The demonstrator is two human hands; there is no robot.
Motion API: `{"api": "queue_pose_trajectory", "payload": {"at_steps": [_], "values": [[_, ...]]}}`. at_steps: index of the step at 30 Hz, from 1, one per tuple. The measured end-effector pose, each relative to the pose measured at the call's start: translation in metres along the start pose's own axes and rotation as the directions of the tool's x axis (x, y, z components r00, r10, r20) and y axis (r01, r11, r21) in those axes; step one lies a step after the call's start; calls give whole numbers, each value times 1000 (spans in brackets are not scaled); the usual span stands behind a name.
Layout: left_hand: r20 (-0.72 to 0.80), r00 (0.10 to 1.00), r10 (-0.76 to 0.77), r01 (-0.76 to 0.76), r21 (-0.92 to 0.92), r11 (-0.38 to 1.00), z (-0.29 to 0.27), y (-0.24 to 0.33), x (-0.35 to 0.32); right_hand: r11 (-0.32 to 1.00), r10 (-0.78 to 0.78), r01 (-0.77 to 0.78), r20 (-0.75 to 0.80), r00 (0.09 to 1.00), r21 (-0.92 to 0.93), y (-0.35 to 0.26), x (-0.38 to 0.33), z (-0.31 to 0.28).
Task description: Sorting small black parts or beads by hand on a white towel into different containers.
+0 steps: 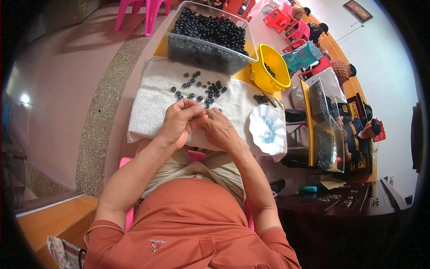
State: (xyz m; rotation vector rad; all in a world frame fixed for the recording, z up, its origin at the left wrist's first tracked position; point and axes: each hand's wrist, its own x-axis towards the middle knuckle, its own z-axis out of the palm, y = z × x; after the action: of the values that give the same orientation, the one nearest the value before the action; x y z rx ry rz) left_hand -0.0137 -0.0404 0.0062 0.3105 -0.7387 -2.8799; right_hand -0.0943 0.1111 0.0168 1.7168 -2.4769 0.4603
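Observation:
My left hand (180,122) and my right hand (220,131) meet over the near part of a white towel (150,96). Thumb and fingers are pinched together on both; whatever lies between the fingertips is too small to make out. Just beyond the fingertips, loose round black beads (199,98) with holes are scattered on the cloth. To the right sits a white scalloped dish (255,120) with tiny light-blue pieces (268,129) in it. A small cluster of dark beads (260,98) lies above the dish, beside a thin dark stick.
A clear plastic bin (201,57) full of black beads stands at the table's far side, with a yellow bucket (272,67) to its right. Further right are more clear bins (326,134) on a yellow surface. Several people sit along the right wall among pink and red stools (277,20).

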Motion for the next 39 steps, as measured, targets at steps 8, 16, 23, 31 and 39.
{"api": "queue_pose_trajectory", "payload": {"at_steps": [8, 16, 23, 31, 39], "values": [[-12, 1000, 10, -10, 5, 1000, 0, -1, 1, 994, -81, 77, -52, 995, -73, 5, -1, 5], [-10, 1000, 13, -13, 13, 1000, -1, -1, 1, 998, -57, 58, -54, 997, 9, 6, -1, 4], [2, 1000, 12, -12, 34, 999, -2, -2, 2, 999, -46, 46, -21, 999, -13, 5, -1, 5], [1, 1000, -6, 6, 41, 999, -2, -2, 2, 1000, -3, 4, 67, 998, -9, 4, -1, 2], [-3, 1000, -25, 25, 65, 998, 1, 1, -1, 915, 183, -183, 35, 983, 360, 8, -6, 3]]}}
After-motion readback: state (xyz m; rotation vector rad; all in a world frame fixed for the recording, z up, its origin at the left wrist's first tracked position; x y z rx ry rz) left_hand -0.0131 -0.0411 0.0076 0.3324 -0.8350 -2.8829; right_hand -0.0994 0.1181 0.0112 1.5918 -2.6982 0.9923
